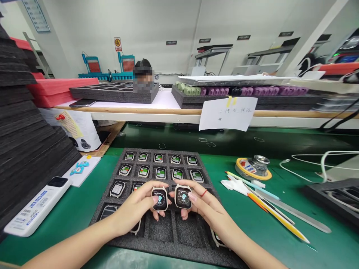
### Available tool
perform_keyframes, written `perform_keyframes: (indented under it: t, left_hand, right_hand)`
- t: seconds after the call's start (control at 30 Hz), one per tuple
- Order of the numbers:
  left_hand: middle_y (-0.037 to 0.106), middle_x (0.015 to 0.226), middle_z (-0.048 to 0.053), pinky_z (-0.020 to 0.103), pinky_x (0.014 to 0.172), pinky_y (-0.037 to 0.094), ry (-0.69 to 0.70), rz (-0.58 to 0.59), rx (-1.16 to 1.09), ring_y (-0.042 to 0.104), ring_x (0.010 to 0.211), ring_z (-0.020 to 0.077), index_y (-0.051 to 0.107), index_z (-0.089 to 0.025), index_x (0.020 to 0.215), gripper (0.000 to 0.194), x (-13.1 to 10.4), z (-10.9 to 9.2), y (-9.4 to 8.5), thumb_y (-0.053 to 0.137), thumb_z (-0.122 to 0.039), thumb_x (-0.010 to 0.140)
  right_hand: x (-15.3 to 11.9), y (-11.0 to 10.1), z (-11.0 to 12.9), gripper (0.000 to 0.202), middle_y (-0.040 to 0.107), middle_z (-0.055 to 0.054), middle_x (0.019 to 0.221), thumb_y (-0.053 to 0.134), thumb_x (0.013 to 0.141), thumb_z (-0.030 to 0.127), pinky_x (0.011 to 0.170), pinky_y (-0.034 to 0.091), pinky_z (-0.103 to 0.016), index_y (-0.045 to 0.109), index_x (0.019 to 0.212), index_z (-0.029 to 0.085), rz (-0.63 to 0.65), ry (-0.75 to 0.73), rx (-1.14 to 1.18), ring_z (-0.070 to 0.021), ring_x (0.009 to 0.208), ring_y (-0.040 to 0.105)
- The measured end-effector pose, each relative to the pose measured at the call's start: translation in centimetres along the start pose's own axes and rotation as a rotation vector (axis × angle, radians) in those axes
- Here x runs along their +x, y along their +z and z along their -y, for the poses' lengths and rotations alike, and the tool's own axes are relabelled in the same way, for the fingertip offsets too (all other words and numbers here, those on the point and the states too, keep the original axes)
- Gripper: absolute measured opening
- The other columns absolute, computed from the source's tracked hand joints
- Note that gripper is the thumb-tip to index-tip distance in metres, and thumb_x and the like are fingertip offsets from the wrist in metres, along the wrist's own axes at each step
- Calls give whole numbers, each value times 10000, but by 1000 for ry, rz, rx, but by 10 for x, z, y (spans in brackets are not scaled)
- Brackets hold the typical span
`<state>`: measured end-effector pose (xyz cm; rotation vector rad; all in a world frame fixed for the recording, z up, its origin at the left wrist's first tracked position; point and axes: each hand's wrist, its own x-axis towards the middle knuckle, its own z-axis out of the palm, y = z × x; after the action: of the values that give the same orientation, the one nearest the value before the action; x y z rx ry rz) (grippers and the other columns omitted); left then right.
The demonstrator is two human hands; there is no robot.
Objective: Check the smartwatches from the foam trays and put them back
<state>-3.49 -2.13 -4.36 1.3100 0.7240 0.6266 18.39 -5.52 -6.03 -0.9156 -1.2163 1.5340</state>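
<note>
The left hand (137,203) was curled partly closed around one watch (162,199), its thumb on the left side of the lit screen and its index finger along the top edge. The right hand (210,209) gripped a second watch (181,199) likewise, thumb at the screen's right edge. Both were side by side, slightly apart, above the tray (168,253) on the counter (238,220). Other watches (160,173) lay in its compartments.

The tabletop (241,220) is green; the foam tray (159,231) at six o'clock is charcoal — the held watches (183,198) beige-rimmed, black-and-turquoise on screen. Near four, yellow tape (250,176).
</note>
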Motion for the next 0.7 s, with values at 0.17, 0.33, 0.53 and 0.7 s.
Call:
perform_keyframes:
  t: [0.17, 0.33, 0.53, 0.7]
  left_hand:
    - [646, 985, 63, 298, 691, 528, -10, 49, -10, 644, 811, 170, 537, -185, 1222, 357, -2, -1, -1, 540, -229, 869]
    - [658, 933, 65, 288, 658, 543, -16, 21, -7, 648, 761, 161, 553, -163, 1195, 363, -5, 0, 5, 582, -233, 840]
    - [668, 912, 72, 275, 630, 555, -37, -14, -8, 657, 723, 153, 558, -144, 1178, 372, -3, -1, 8, 619, -272, 834]
    - [676, 916, 77, 258, 608, 557, -49, -32, -3, 659, 704, 145, 567, -139, 1162, 376, -1, 1, 9, 640, -302, 832]
  right_hand:
    - [-2, 6, 5, 397, 674, -33, 925, 624, 888, 453, 741, 513, -331, 575, 1208, 223, 46, 28, -4, -135, 681, 602]
    - [-2, 8, 5, 409, 665, -19, 874, 668, 857, 441, 706, 528, -314, 576, 1186, 215, 51, 65, 16, -133, 678, 628]
    - [-2, 7, 2, 424, 673, -30, 882, 688, 838, 447, 668, 545, -303, 583, 1168, 202, 38, 83, 8, -126, 648, 640]
    - [-3, 9, 2, 412, 680, -33, 877, 689, 840, 443, 658, 547, -295, 590, 1158, 200, 33, 77, -10, -121, 637, 641]
